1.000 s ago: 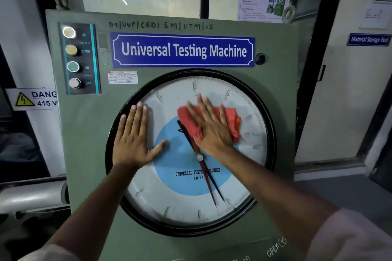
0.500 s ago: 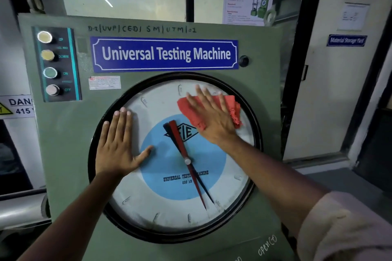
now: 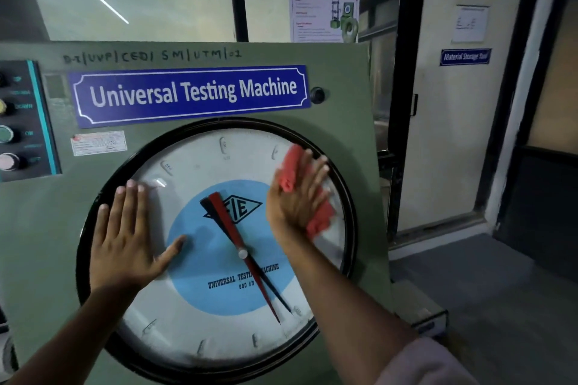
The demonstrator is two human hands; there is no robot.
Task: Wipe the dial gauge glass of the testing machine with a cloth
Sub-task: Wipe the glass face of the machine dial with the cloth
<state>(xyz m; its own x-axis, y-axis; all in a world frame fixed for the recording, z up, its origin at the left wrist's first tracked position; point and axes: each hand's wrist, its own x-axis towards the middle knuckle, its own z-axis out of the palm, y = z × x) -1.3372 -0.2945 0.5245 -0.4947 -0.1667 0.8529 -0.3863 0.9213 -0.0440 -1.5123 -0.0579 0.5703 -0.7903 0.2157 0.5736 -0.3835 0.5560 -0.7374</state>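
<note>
Right hand [image 3: 297,197] flat with fingers straight, pressing a red cloth [image 3: 289,169] against the upper right of the dial gauge glass [image 3: 200,162], left hand [image 3: 128,234] spread open, palm on the glass's left side

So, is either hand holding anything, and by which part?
The right hand presses the red cloth flat on the gauge glass, palm over its middle; the left hand lies bare on it.

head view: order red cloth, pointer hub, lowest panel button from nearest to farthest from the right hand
1. red cloth, pressed under the right hand.
2. pointer hub, below-left of that hand.
3. lowest panel button, at the far left edge.
</note>
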